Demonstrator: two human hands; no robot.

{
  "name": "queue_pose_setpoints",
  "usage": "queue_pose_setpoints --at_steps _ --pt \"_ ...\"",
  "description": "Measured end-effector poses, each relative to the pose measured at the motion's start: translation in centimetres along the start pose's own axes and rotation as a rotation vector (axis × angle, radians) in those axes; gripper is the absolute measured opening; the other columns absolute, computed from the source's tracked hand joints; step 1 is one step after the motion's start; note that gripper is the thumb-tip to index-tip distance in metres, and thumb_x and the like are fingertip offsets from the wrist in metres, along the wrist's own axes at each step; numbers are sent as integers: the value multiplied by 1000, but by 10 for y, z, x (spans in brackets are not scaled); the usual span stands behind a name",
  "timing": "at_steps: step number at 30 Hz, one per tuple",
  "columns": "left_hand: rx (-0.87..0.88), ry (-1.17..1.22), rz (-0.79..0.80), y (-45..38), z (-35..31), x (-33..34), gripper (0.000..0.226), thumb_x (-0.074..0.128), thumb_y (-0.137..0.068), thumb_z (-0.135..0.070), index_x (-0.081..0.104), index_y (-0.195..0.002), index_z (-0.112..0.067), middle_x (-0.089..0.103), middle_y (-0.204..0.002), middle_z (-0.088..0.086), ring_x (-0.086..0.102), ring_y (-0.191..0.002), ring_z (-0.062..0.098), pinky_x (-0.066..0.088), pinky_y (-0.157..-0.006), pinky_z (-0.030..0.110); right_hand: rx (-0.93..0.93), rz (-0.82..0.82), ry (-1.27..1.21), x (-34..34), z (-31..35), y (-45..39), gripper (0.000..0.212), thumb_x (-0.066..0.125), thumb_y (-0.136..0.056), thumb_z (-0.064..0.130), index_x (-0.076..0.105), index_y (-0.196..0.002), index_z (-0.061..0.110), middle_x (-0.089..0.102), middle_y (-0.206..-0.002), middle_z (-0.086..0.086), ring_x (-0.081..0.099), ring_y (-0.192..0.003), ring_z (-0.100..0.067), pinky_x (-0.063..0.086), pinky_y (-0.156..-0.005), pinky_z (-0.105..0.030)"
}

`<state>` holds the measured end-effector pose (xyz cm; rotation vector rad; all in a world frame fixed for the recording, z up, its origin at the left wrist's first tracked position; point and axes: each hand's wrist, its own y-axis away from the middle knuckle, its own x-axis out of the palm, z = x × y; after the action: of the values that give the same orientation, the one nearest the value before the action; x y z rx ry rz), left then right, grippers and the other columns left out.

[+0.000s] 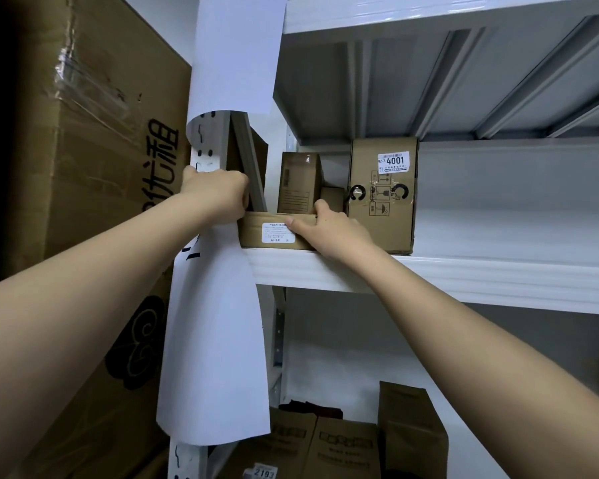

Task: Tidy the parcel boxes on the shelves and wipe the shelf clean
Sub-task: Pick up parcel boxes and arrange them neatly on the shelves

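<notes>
Overhead, white shelf [464, 274] bears brown parcel boxes [382, 195].

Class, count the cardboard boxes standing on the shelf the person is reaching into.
5: a flat box under both hands, a leaning box far left, a small upright box, a tiny box behind, and the tall 4001 box. More may be hidden.

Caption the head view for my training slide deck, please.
Both hands, left hand and right hand, grip a flat parcel box at the shelf edge.
</notes>
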<state>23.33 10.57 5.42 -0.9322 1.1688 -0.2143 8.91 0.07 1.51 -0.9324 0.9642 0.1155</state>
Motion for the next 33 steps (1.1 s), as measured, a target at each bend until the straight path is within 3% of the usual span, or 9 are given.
queue_pose_setpoints --at_steps 4,8,11,14,16,19,25,29,33 --pt "-31 180 106 -1 8 -11 17 54 -86 -13 60 -94 -27 61 -101 -6 52 -94 20 32 -94 39 -49 -118 180 0 -3 8 62 26 -94 66 39 -132 18 61 -120 -11 55 -113 -34 33 -72 -35" --pt "5 412 179 -1 12 -18 16 65 -85 -12 65 -101 -16 62 -101 3 57 -91 21 44 -70 25 -53 -170 280 -6 -3 10 63 27 -94 66 40 -132 17 64 -115 -11 57 -111 -34 33 -69 -34" --pt "39 472 205 0 10 -18 19 68 -85 -13 63 -103 -17 59 -100 0 57 -93 19 48 -73 26 -48 -178 281 -5 -6 11 61 27 -94 65 41 -129 16 64 -114 -12 57 -110 -34 33 -69 -35" --pt "57 430 241 2 3 -12 16 65 -86 -13 62 -101 -16 60 -102 1 56 -92 19 47 -68 23 -33 -164 245 -2 -9 11 60 26 -94 65 40 -127 16 64 -115 -12 58 -110 -34 33 -70 -35" --pt "56 397 230 2 -2 -6 16 63 -86 -15 61 -102 -17 59 -101 0 55 -94 20 50 -79 30 -21 -110 175 -1 -12 9 59 26 -94 65 39 -128 18 62 -119 -12 57 -111 -35 34 -72 -36" --pt "48 355 191 1 -6 -5 18 62 -86 -23 55 -103 -26 56 -91 -11 54 -96 18 42 -99 45 6 -3 -2 -3 -18 4 60 33 -93 63 36 -135 21 55 -129 -10 53 -116 -34 38 -80 -38" --pt "95 310 155 -2 -14 -5 16 51 -91 -24 57 -103 -33 68 -99 -7 54 -99 16 37 -99 43 -19 104 -199 -11 -27 1 52 51 -89 50 42 -133 25 57 -127 -6 55 -111 -29 41 -83 -32" --pt "74 161 97 -2 -23 -2 24 39 -96 -30 61 -105 -29 64 -100 -5 48 -96 19 24 -97 41 -35 29 -89 -8 -26 8 46 45 -90 50 43 -131 30 58 -127 -6 54 -113 -33 43 -86 -36" --pt "41 55 89 -5 -21 -1 34 32 -97 -33 62 -106 -20 63 -99 2 50 -95 23 23 -98 41 -76 -38 -5 -5 -18 15 42 38 -93 44 42 -131 28 61 -120 -8 56 -108 -34 41 -80 -37"
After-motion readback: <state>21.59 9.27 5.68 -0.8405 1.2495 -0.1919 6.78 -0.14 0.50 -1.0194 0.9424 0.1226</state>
